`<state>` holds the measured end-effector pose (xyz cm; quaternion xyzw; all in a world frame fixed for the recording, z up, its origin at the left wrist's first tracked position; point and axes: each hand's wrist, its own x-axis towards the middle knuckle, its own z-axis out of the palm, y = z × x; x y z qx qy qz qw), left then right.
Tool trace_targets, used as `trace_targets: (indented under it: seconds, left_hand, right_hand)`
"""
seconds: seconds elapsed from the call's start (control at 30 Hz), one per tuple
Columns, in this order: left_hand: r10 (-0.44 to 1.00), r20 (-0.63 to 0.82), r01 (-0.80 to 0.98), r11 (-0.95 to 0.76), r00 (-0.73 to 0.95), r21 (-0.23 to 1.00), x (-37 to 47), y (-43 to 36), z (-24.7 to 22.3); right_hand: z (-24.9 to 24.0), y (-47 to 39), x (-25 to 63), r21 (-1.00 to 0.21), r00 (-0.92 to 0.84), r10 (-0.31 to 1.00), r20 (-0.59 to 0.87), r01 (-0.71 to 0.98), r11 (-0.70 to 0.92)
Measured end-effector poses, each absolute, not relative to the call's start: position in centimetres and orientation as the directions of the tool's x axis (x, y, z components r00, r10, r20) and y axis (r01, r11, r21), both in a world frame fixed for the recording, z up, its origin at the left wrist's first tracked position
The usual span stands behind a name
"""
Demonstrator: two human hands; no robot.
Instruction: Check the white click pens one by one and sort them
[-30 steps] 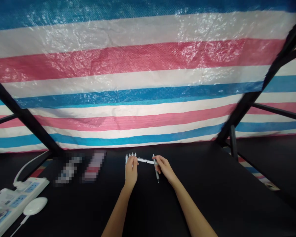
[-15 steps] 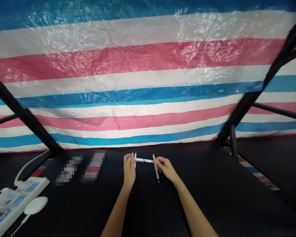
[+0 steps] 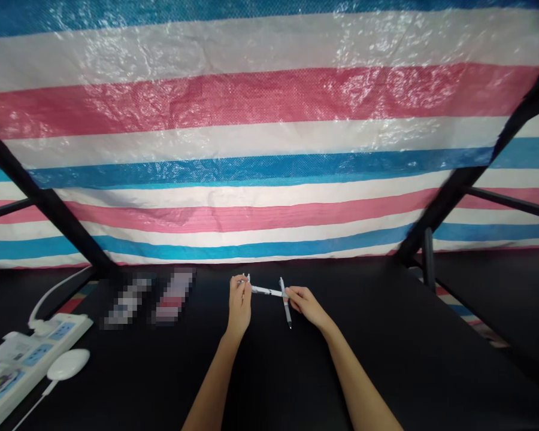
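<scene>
A white pen (image 3: 267, 291) lies roughly crosswise between my two hands. My left hand (image 3: 239, 302) is closed round its left end, and the tips of one or more further white pens (image 3: 248, 278) poke out above those fingers. At the right end of the white pen, a white and grey pen (image 3: 287, 312) crosses it at a steep angle, its point toward me. My right hand (image 3: 303, 302) pinches at this crossing. Its fingertips partly cover where the pens meet.
On the black table (image 3: 287, 383), two blurred flat items (image 3: 128, 302) (image 3: 175, 296) lie left of my hands. A white power strip (image 3: 31, 365) and a white round-headed cable (image 3: 69, 364) are at the left. Black frame bars (image 3: 453, 185) and a striped sheet (image 3: 251, 215) stand behind.
Both hands and the pens appear slightly further right, and the white pen tilts a little more down to the right. The view has also shifted slightly.
</scene>
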<state>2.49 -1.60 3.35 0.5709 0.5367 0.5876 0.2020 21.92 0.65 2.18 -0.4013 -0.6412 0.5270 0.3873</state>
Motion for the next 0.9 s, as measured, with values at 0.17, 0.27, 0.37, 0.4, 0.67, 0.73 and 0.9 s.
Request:
trace_targets:
  seconds: [0.17, 0.27, 0.37, 0.4, 0.67, 0.73, 0.9]
  left_hand:
    - [0.888, 0.352, 0.186, -0.308, -0.297, 0.933, 3.4, -1.4, 2.9]
    - [0.92, 0.277, 0.073, -0.268, -0.275, 0.961, 3.3, -1.2, 2.6]
    - [0.937, 0.273, -0.015, -0.283, -0.219, 0.959, 3.3, -1.3, 2.7]
    - [0.942, 0.273, -0.04, -0.286, -0.196, 0.957, 3.3, -1.3, 2.9]
    - [0.98, 0.147, -0.273, -0.18, -0.138, 0.945, 3.8, -2.3, 3.8]
    - [0.984, 0.118, -0.326, -0.155, -0.131, 0.933, 3.5, -2.2, 3.9]
    - [0.993, 0.072, -0.355, -0.103, -0.098, 0.929, 2.8, -2.0, 3.9]
  right_hand:
    - [2.9, 0.3, 21.6, -0.995, -0.379, 0.924, 0.054, 0.055, 0.081]
    - [3.0, -0.1, 20.7, -0.996, -0.381, 0.923, 0.048, 0.045, 0.071]
    - [2.8, -0.5, 19.5, -0.996, -0.349, 0.934, 0.072, 0.022, 0.085]
    - [2.7, -0.7, 19.1, -0.996, -0.338, 0.938, 0.079, 0.012, 0.088]
    - [2.4, -2.5, 17.0, -0.966, -0.442, 0.888, 0.128, 0.149, 0.214]
    - [2.6, -2.5, 17.2, -0.942, -0.436, 0.886, 0.16, 0.201, 0.269]
    - [2.6, -1.2, 18.7, -0.958, -0.231, 0.95, 0.208, 0.147, 0.246]
